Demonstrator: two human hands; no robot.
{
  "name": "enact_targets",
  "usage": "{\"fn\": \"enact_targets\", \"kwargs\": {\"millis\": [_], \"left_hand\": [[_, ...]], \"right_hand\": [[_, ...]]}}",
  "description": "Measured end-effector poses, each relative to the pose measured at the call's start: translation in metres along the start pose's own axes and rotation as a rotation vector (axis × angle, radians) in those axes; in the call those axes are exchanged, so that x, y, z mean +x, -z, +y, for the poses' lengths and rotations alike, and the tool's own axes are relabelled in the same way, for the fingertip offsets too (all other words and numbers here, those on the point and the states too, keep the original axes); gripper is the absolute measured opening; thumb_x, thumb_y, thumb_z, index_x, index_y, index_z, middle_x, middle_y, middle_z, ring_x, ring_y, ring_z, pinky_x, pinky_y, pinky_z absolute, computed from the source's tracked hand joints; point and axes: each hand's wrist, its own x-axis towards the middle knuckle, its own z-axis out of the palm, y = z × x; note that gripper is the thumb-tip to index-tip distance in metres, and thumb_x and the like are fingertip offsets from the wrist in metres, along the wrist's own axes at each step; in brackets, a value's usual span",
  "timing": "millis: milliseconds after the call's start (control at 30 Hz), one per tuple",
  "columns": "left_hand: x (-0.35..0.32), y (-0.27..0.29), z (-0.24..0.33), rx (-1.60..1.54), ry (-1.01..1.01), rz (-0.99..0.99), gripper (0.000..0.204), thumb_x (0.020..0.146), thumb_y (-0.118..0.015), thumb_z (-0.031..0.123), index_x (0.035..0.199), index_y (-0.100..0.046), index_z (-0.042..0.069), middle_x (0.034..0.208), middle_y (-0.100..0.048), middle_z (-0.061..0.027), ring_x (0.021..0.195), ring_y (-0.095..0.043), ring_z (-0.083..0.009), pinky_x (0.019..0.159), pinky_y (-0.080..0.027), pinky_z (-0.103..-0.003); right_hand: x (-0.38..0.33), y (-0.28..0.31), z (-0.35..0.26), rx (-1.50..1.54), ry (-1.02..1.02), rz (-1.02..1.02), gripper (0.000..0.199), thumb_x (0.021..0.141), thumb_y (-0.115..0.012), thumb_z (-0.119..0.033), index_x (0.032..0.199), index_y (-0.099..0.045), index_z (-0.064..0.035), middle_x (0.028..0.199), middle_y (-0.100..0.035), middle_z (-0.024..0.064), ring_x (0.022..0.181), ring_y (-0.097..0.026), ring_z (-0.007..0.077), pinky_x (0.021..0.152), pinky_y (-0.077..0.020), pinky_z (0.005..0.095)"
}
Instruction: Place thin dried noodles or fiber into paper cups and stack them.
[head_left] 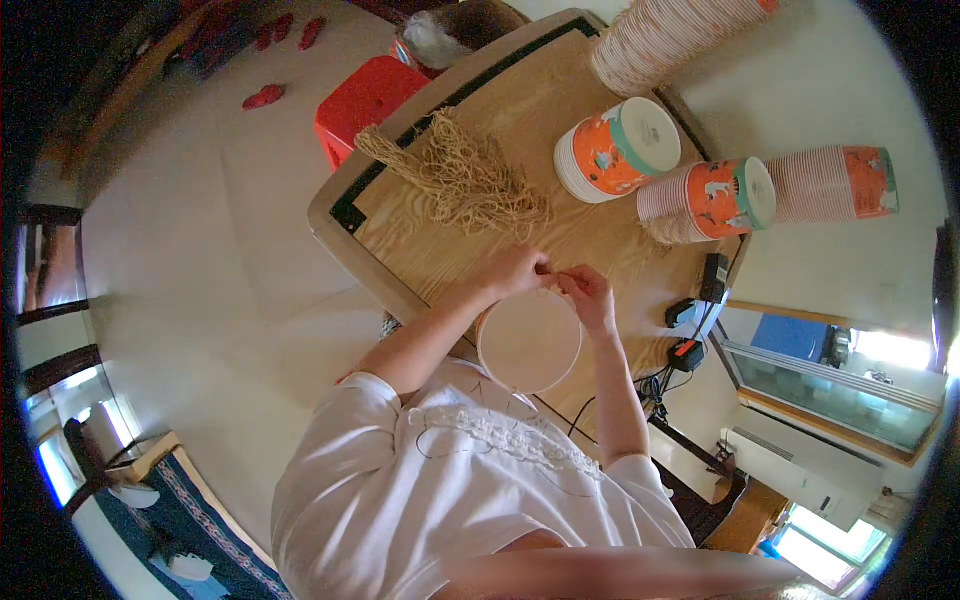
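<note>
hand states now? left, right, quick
Left hand: fingers pinched shut at the far rim of the round pale paper tub, on something too small to identify.
Right hand: the same, pinched shut at that rim.

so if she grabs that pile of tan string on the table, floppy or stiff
Probably floppy: the tan string pile lies in loose, tangled strands on the wooden table. Likely light, and strands may snag or trail rather than lift together.

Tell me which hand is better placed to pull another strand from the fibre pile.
Left, probably. The left hand sits just below the tan fibre pile, while the right hand lies farther from it, at the rim of the round cream bowl. Both hands pinch at the same spot.
</note>
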Motion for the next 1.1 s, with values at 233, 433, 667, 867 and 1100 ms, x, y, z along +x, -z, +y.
{"fn": "enact_targets", "kwargs": {"millis": [233,433,667,867,1100], "left_hand": [[0.005,-0.006,-0.008,-0.116,-0.076,0.034,0.023,0.070,-0.069,0.023,0.080,-0.063,0.003,0.065,-0.061,-0.0109,0.058,-0.056,-0.0141,0.054,-0.044,-0.031],[0.009,0.006,-0.028,-0.204,-0.234,-0.168,0.020,0.070,-0.069,0.021,0.075,-0.060,0.003,0.070,-0.060,-0.0064,0.064,-0.055,-0.0137,0.059,-0.043,-0.029],[0.010,0.009,-0.029,-0.234,-0.008,-0.247,0.020,0.074,-0.067,0.021,0.082,-0.059,0.004,0.073,-0.059,-0.0046,0.069,-0.053,-0.0113,0.063,-0.044,-0.029],[-0.002,0.019,-0.021,-0.426,-0.060,-0.332,0.016,0.077,-0.064,0.020,0.083,-0.060,0.005,0.074,-0.059,-0.0009,0.071,-0.053,-0.0092,0.065,-0.044,-0.027],[0.002,0.009,-0.022,-0.262,0.055,-0.224,0.012,0.075,-0.064,0.013,0.082,-0.060,0.005,0.075,-0.060,-0.0010,0.071,-0.054,-0.0088,0.067,-0.044,-0.025]], "right_hand": [[0.002,0.000,0.006,0.089,0.015,0.068,0.009,0.081,-0.057,-0.009,0.076,-0.059,-0.0010,0.071,-0.059,0.0019,0.064,-0.051,0.0091,0.060,-0.0419,0.0232],[0.008,0.001,0.020,-0.001,-0.050,0.004,0.009,0.080,-0.057,-0.009,0.077,-0.059,-0.0013,0.070,-0.059,0.0026,0.064,-0.053,0.0102,0.060,-0.0430,0.0240],[0.006,-0.005,0.010,0.038,-0.131,-0.052,0.011,0.083,-0.054,-0.011,0.078,-0.057,-0.0016,0.069,-0.058,0.0017,0.065,-0.052,0.0091,0.060,-0.0433,0.0237],[0.003,-0.010,0.004,0.060,-0.097,-0.086,0.012,0.085,-0.052,-0.012,0.080,-0.056,-0.0023,0.071,-0.057,0.0008,0.067,-0.051,0.0083,0.060,-0.0425,0.0236],[0.001,-0.013,0.000,0.029,-0.120,-0.083,0.016,0.087,-0.049,-0.014,0.079,-0.055,-0.0018,0.071,-0.056,0.0007,0.067,-0.049,0.0080,0.060,-0.0412,0.0236]]}}
